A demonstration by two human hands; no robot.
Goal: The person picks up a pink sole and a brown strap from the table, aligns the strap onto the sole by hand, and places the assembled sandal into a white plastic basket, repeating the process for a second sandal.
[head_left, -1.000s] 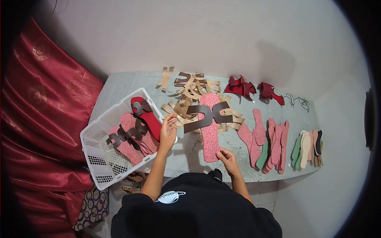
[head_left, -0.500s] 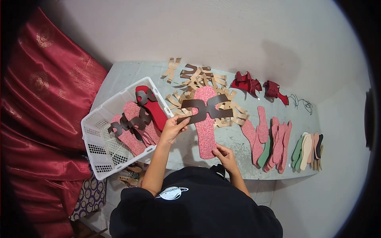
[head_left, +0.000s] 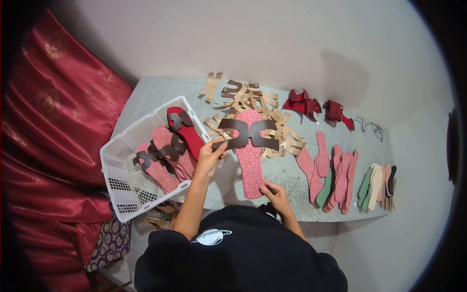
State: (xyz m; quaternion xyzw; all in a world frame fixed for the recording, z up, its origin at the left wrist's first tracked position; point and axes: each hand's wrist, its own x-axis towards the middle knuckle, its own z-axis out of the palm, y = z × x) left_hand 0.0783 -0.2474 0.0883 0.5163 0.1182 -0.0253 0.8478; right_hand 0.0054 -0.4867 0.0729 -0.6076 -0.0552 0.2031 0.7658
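A dark brown H-shaped sandal strap [head_left: 249, 135] lies across the upper part of a pink patterned insole [head_left: 250, 170]. My left hand [head_left: 210, 158] is closed on the strap's lower left end, thumb on top. The insole's heel end is pinched by my right hand [head_left: 275, 195], at its lower right edge. Both pieces are held up above the table, toe end pointing away from me. Behind them spreads a heap of gold and brown straps [head_left: 248, 100], partly hidden by the insole.
On my left, a white plastic basket [head_left: 113, 181] holds pink and red insoles with brown straps. Red strapped pieces [head_left: 302, 104] and black cord [head_left: 372, 127] lie at the table's back right. Pink insoles [head_left: 344, 177] and green, cream and black ones [head_left: 375, 187] lie right. A red curtain [head_left: 58, 146] hangs left.
The strap has shifted slightly left and turned more level across the insole. The insole has dipped a little towards me. Both hands keep their holds.
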